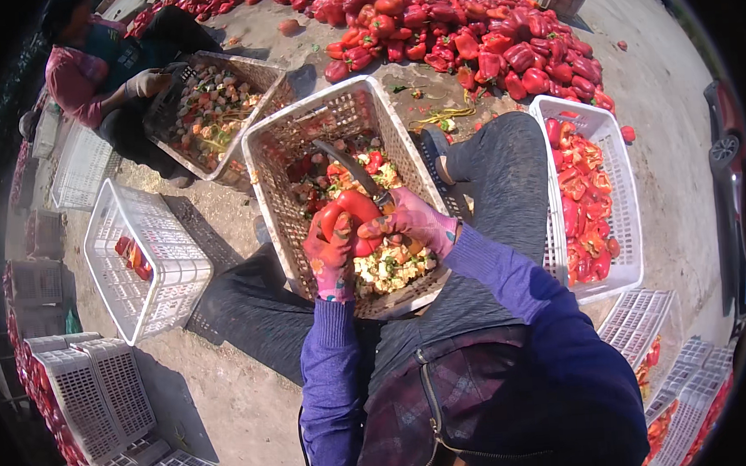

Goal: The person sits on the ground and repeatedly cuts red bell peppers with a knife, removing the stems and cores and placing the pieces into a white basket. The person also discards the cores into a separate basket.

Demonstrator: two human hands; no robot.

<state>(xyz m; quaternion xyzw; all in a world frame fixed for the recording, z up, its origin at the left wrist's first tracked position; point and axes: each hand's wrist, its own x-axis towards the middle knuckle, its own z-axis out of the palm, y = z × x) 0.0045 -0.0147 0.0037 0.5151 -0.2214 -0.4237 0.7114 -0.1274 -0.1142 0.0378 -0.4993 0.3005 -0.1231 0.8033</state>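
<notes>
In pink patterned gloves, both my hands are over a white plastic crate (340,110) between my legs. My left hand (332,251) grips a red bell pepper (357,209) from its left side. My right hand (414,221) is closed around the handle of a curved knife (350,167), whose dark blade points up and away from me; its fingers also reach the pepper's right side. Below the hands, pale pepper cores (394,267) with seeds and green stem bits lie in the crate. The fingers partly hide the pepper and the handle.
A large heap of red bell peppers (424,25) lies ahead. Cut peppers fill a white crate (631,217) at my right. Another white crate (157,265) at my left holds a few pieces. A person (91,71) sits at a core-filled crate (260,70). More crates (101,390) stand lower left.
</notes>
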